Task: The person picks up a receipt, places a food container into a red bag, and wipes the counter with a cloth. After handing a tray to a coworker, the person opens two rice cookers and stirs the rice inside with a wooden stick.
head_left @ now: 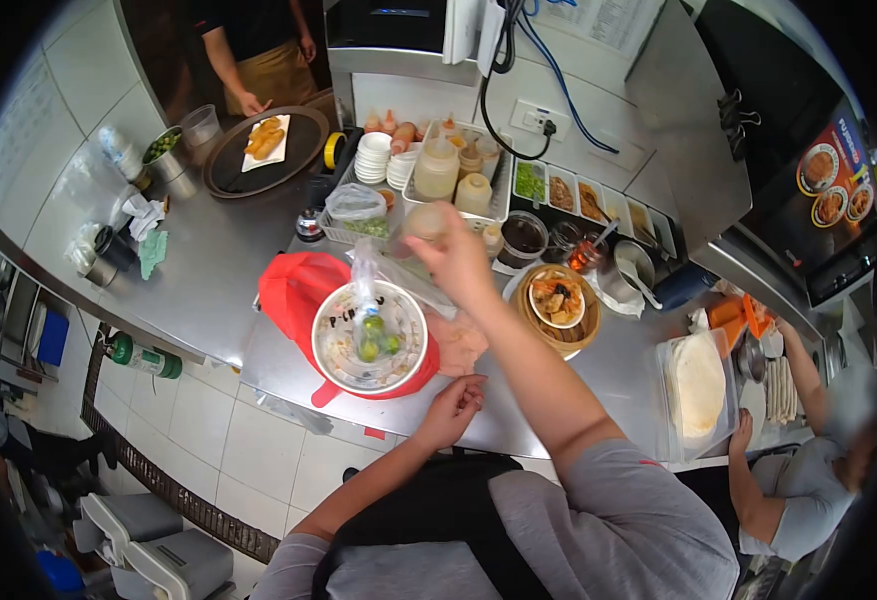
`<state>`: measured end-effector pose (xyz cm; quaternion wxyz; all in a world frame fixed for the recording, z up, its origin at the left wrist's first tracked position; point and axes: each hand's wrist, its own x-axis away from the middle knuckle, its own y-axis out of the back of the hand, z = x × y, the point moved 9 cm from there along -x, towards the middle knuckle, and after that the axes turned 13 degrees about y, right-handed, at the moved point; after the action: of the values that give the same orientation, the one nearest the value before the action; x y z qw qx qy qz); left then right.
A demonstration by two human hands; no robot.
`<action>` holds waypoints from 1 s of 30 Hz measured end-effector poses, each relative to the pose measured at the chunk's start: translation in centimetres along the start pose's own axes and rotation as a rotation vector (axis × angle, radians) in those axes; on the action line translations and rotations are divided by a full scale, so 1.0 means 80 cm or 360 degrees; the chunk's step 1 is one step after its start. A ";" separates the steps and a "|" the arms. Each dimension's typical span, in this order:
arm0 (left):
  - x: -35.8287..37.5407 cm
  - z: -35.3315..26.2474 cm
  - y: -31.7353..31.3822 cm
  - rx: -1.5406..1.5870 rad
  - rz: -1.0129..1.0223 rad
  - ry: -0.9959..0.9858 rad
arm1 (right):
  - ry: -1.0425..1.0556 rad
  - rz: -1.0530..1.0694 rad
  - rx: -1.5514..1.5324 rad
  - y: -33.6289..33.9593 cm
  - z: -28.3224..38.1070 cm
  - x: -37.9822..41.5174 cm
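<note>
My right hand (454,262) reaches over the counter, its fingers closed around a translucent container (425,222) with a pale round top. My left hand (453,409) rests near the counter's front edge with curled fingers and nothing visible in it. Left of it, a white tub (331,345) sits in a red bag (294,285); inside are a clear plastic bag and green limes (374,345). A pinkish cloth (462,343) lies between the tub and my left hand. To the right, a bowl of food (558,300) stands in a bamboo steamer (589,328).
Sauce bottles fill a white basket (500,208) at the back. Beside them are stacked white cups (372,160) and topping trays (562,193). A person (259,50) stands behind a brown tray (304,165). A co-worker (809,490) works at right, near a tub of flat dough rounds (697,385).
</note>
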<state>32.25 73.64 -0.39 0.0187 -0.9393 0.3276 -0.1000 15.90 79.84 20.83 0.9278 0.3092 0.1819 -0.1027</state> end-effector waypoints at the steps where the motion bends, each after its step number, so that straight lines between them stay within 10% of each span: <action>1: 0.000 -0.003 0.001 0.0018 -0.0001 0.0004 | -0.0299 0.0112 -0.0317 0.023 -0.016 0.025; 3: 0.002 -0.004 -0.001 -0.0022 0.0071 0.0037 | 0.0015 -0.0122 -0.0883 0.087 -0.035 0.054; 7: 0.000 0.001 -0.005 -0.0012 0.0094 0.0090 | -0.0584 -0.0163 -0.1629 0.190 -0.092 0.105; 9: 0.001 -0.002 -0.005 0.0013 0.0072 0.0080 | -0.0799 -0.0015 -0.1451 0.220 -0.128 0.131; 12: 0.000 -0.001 -0.005 0.0040 0.0078 0.0107 | -0.0275 0.0630 0.0990 0.267 -0.132 0.142; 15: 0.000 0.002 -0.006 0.0084 0.0071 0.0130 | -0.0457 0.1075 0.1459 0.267 -0.139 0.165; 30: 0.004 0.000 -0.003 0.0008 -0.0047 0.0115 | -0.0089 0.1154 0.1721 0.246 -0.113 0.159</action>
<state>32.64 73.67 -0.32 0.0077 -0.9398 0.3139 -0.1350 31.00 99.90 19.60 0.6215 0.7715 -0.0355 0.1318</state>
